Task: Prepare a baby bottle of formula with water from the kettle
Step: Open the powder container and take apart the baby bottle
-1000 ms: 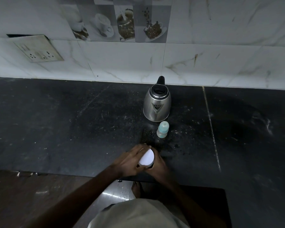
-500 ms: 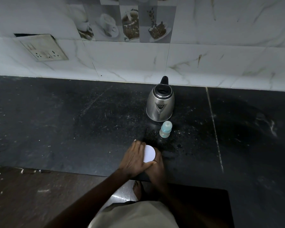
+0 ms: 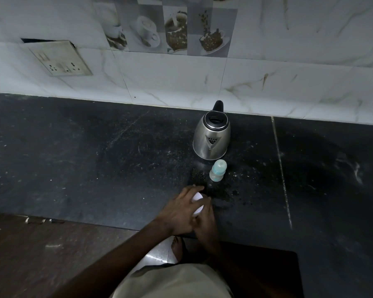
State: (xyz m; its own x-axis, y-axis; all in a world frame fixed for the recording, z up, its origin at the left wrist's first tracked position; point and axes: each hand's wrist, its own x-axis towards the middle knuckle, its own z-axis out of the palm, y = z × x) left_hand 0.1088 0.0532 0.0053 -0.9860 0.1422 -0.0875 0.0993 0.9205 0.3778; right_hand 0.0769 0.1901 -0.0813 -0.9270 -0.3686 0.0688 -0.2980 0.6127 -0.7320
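A steel kettle [image 3: 211, 136] with a black handle stands on the dark counter near the wall, its lid open. Just in front of it is a small baby bottle [image 3: 218, 170] with a pale blue cap, upright. Near the counter's front edge both hands are on a container with a white lid [image 3: 197, 197]. My left hand [image 3: 181, 210] lies over the lid with fingers curled around it. My right hand [image 3: 206, 222] grips the container's body from the right; the body is mostly hidden.
The black stone counter [image 3: 95, 164] runs left and right, with white specks scattered near the bottle. A socket plate [image 3: 60, 58] sits on the tiled wall at the left. Below the counter edge are the floor and my foot [image 3: 177, 247].
My left hand has slid further over the white lid, covering more of it. The camera has shifted slightly; kettle and bottle stay put.
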